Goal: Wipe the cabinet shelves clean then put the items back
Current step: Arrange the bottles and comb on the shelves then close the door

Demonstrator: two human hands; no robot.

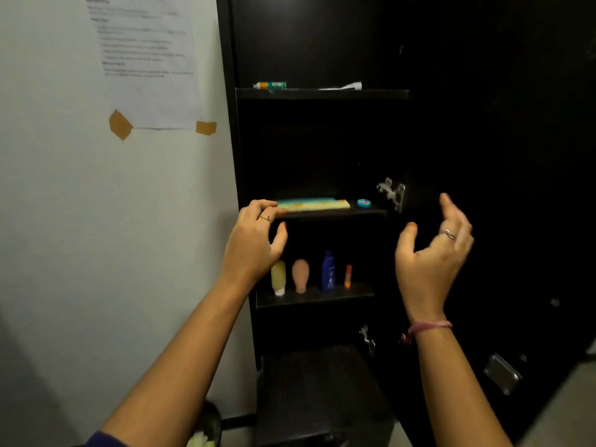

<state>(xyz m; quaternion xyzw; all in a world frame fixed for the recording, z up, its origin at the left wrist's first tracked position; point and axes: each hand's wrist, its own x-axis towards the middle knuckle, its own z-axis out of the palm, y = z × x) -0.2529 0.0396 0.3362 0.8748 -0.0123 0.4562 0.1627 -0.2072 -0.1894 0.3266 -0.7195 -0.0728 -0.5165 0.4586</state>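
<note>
Left hand (pixel 254 240), fingers loosely spread, touches notebook (pixel 314 204) on middle shelf (pixel 335 213); right hand (pixel 432 253) at 3 o'clock, open, empty.

The cabinet (pixel 322 150) in front of me is dark board with a matt finish. Its door hinge (pixel 392 193) is bright, shiny metal. The blue bottle (pixel 328 271) looks like glossy plastic, though it's dim in there. The notice (pixel 145 59) on the wall is thin white paper, fixed with brown tape (pixel 120 124).
</note>
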